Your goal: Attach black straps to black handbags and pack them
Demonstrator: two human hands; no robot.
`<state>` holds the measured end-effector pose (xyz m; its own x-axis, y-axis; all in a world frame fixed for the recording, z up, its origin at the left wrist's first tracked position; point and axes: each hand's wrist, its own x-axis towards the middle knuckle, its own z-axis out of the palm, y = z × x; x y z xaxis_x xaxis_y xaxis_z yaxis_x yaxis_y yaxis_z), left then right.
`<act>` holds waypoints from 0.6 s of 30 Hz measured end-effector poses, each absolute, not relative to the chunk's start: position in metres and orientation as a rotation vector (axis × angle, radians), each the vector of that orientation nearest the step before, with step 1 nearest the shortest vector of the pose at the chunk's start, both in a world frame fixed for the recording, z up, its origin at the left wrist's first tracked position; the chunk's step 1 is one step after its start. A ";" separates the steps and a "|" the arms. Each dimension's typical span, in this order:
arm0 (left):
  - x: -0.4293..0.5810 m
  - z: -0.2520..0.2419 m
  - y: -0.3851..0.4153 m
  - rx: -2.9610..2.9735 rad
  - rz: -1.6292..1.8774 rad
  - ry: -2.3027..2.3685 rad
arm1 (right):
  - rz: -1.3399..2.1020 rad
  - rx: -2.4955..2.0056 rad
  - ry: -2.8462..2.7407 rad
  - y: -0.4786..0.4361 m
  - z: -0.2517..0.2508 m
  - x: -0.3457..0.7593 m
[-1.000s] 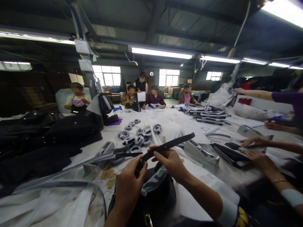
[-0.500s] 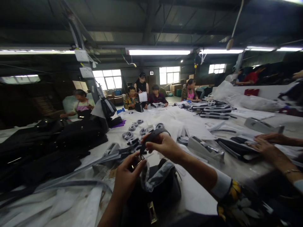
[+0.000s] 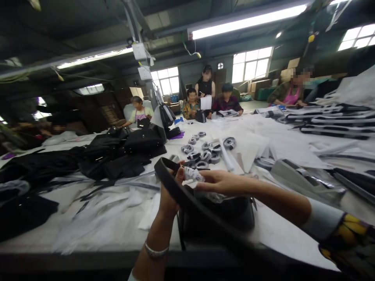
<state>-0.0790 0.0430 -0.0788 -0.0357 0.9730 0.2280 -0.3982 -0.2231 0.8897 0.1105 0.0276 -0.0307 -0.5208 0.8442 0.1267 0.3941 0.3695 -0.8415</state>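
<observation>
A black handbag (image 3: 216,218) stands at the table edge before me, its handle (image 3: 191,174) wrapped in crinkled white plastic. My left hand (image 3: 170,191) is closed, pinching the end of a black shoulder strap near a small gold-coloured metal fitting beside the handle. The strap (image 3: 202,208) loops up on the left and runs down across the bag's front toward the lower right. Fingers of my right hand (image 3: 216,182) close around the wrapped handle; some fingertips are hidden.
Black bags (image 3: 140,140) pile up at left. Coiled wrapped straps (image 3: 205,150) lie beyond my hands, near a grey tape dispenser (image 3: 304,179). Wrapped black strips (image 3: 336,121) are stacked at right. Several people sit or stand across the table, one person (image 3: 205,88) holding paper.
The view has swung right-to-left, showing more of the left side. My right hand has left the strap's upper part and moved to the wrapped handle. The strap now hangs across the bag's front.
</observation>
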 end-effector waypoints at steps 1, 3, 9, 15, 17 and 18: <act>-0.081 -0.078 0.043 1.011 1.549 0.758 | 1.106 -1.099 -2.108 0.025 -0.037 0.111; -0.086 -0.078 0.045 0.897 1.614 0.741 | 1.122 -1.223 -2.151 0.023 -0.043 0.112; -0.126 -0.096 0.058 0.315 1.766 0.692 | 0.619 -1.462 -2.442 0.026 -0.037 0.131; -0.145 -0.132 0.049 0.239 1.550 0.879 | -0.083 -1.636 -2.008 0.035 -0.026 0.155; -0.154 -0.138 0.041 0.383 1.383 1.041 | 0.043 -1.499 -1.899 0.036 -0.017 0.163; -0.159 -0.138 0.037 0.497 1.257 1.158 | 0.145 -1.420 -1.850 0.036 -0.013 0.169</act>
